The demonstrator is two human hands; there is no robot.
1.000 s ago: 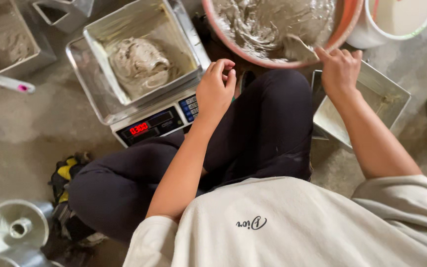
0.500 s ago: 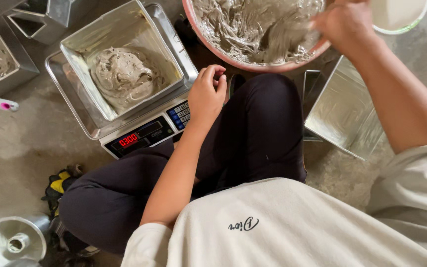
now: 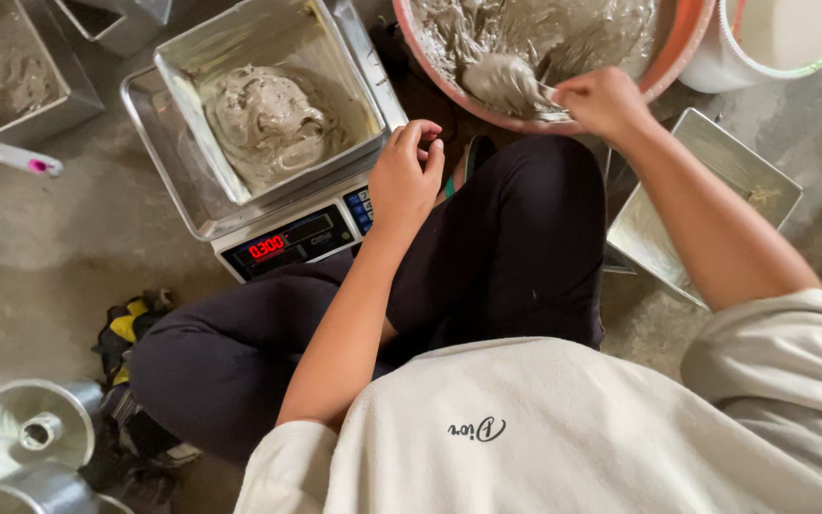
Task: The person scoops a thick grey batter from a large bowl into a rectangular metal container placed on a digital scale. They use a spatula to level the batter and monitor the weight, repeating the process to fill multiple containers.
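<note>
Right hand point(image 3: 604, 100), upper right of frame, is closing round the handle of a scoop w/ a grey batter-coated bowl point(image 3: 504, 84); handle itself hidden by fingers. Scoop is sitting loaded inside the big round orange-pink mixing bowl of grey batter point(image 3: 687, 48) at top centre-right, near its lower rim. Left hand point(image 3: 406, 176), centre of frame, is holding nothing, fingers curling loosely inward, hovering just beside the right edge of the digital kitchen scale w/ red lit display point(image 3: 287, 243). On the scale, upper left-centre, a rectangular shiny metal baking tin point(image 3: 354, 105) is holding a lump of grey batter point(image 3: 264, 119). Another metal tin w/ batter point(image 3: 11, 71) is lying at far upper left on the concrete floor point(image 3: 40, 257); an empty rectangular metal tin point(image 3: 715, 190) is tilting at right, by the knee in black trousers point(image 3: 535, 219). White plastic bucket point(image 3: 782, 43) at top right corner. Round metal ring moulds point(image 3: 30, 428) at lower left.
</note>
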